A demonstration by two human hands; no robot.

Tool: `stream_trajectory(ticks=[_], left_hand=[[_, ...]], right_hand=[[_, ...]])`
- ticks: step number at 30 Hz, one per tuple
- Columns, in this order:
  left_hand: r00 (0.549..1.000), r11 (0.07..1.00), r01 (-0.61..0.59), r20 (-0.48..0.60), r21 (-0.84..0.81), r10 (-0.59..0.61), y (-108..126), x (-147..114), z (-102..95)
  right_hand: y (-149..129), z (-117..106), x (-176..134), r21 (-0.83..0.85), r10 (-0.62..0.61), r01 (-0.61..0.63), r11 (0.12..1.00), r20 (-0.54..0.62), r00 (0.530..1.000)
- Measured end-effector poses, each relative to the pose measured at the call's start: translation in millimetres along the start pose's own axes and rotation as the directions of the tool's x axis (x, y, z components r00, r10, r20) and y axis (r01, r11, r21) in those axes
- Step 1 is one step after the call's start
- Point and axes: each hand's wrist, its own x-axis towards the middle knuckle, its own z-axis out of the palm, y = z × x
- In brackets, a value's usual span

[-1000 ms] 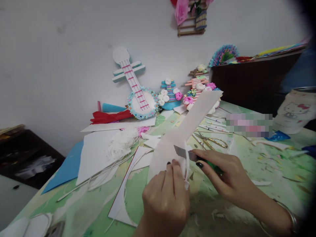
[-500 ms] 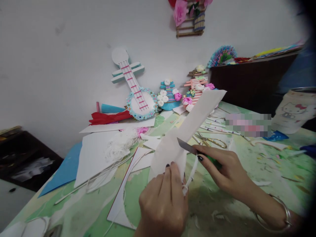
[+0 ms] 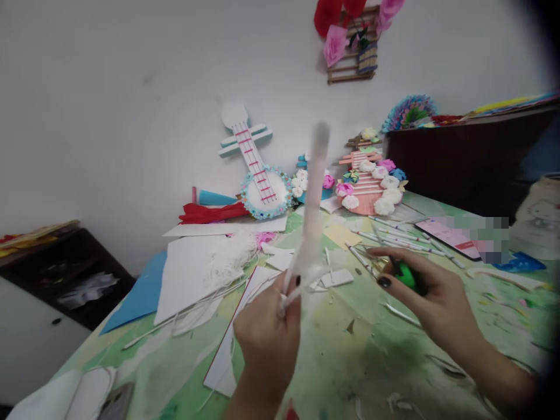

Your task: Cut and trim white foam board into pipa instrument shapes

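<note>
My left hand [image 3: 271, 335] is closed around the wide lower end of a white long-necked board cutout [image 3: 312, 198]. The cutout stands almost edge-on to me, neck upward, and is blurred. A thin white strip [image 3: 289, 298] hangs by its edge at my fingers. To the right, apart from the cutout, my right hand [image 3: 441, 303] grips a green-handled craft knife [image 3: 406, 273] between thumb and fingers. Its blade points away from me and is hard to make out against the things behind it.
White sheets [image 3: 188, 274], tangled white string [image 3: 231, 256] and a blue sheet [image 3: 140, 297] lie left. A decorated model lute [image 3: 265, 192] leans on the wall. Patterned sticks [image 3: 406, 242], a phone [image 3: 448, 236] and a cup [image 3: 538, 216] are right. Scraps litter the table [image 3: 341, 361].
My left hand has turned the cutout from face-on to nearly edge-on and lifted it upright. My right hand has drawn the knife away to the right. The view has shifted slightly.
</note>
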Motion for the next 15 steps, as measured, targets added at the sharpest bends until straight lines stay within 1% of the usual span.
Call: stream_trajectory(ticks=[1, 2, 3, 4, 5, 6, 7, 8, 9, 10, 11, 12, 13, 14, 15], left_hand=[[0.987, 0.984, 0.158, 0.029, -0.078, -0.156, -6, 3, 1.0], [0.945, 0.930, 0.326, 0.069, -0.172, -0.319, -12, 5, 2.9], [0.876, 0.833, 0.482, 0.143, -0.271, -0.460, -18, 7, 5.6], [0.804, 0.723, 0.594, 0.226, -0.353, -0.550, -24, 8, 9.0], [0.738, 0.617, 0.669, 0.278, -0.413, -0.614, -30, 8, 13.0], [0.685, 0.518, 0.717, 0.334, -0.466, -0.647, -35, 8, 17.4], [0.643, 0.423, 0.747, 0.397, -0.513, -0.655, -38, 7, 21.8], [0.611, 0.337, 0.765, 0.454, -0.548, -0.649, -42, 6, 26.1], [0.590, 0.274, 0.776, 0.499, -0.569, -0.635, -44, 6, 30.1], [0.577, 0.224, 0.776, 0.520, -0.590, -0.630, -47, 5, 33.6], [0.565, 0.182, 0.778, 0.544, -0.601, -0.621, -50, 5, 36.6], [0.550, 0.160, 0.787, 0.559, -0.596, -0.621, -53, 5, 39.2], [0.529, 0.169, 0.805, 0.558, -0.569, -0.639, -57, 5, 41.4], [0.508, 0.214, 0.832, 0.548, -0.512, -0.664, -62, 5, 43.2], [0.489, 0.292, 0.861, 0.524, -0.415, -0.697, -68, 4, 44.7]], right_hand=[[2, 1, 7, 0.002, 0.055, -0.055, 0.998, -0.030, 0.998], [5, 3, 14, 0.017, 0.104, -0.104, 0.994, -0.055, 0.993], [9, 5, 20, 0.045, 0.148, -0.145, 0.988, -0.070, 0.987], [15, 8, 25, 0.071, 0.188, -0.183, 0.981, -0.083, 0.979], [22, 11, 29, 0.112, 0.231, -0.221, 0.969, -0.083, 0.969], [29, 14, 31, 0.187, 0.304, -0.291, 0.938, -0.048, 0.951], [37, 16, 31, 0.286, 0.399, -0.394, 0.874, 0.043, 0.916], [43, 19, 31, 0.317, 0.434, -0.446, 0.837, 0.109, 0.894], [49, 20, 29, 0.340, 0.451, -0.471, 0.814, 0.139, 0.881], [53, 21, 27, 0.371, 0.460, -0.491, 0.788, 0.175, 0.871], [55, 22, 25, 0.394, 0.458, -0.496, 0.774, 0.192, 0.868], [57, 21, 24, 0.422, 0.457, -0.498, 0.758, 0.201, 0.866], [57, 21, 23, 0.451, 0.455, -0.497, 0.742, 0.205, 0.866], [57, 20, 22, 0.478, 0.454, -0.493, 0.727, 0.203, 0.867], [58, 19, 22, 0.503, 0.453, -0.486, 0.714, 0.198, 0.869]])
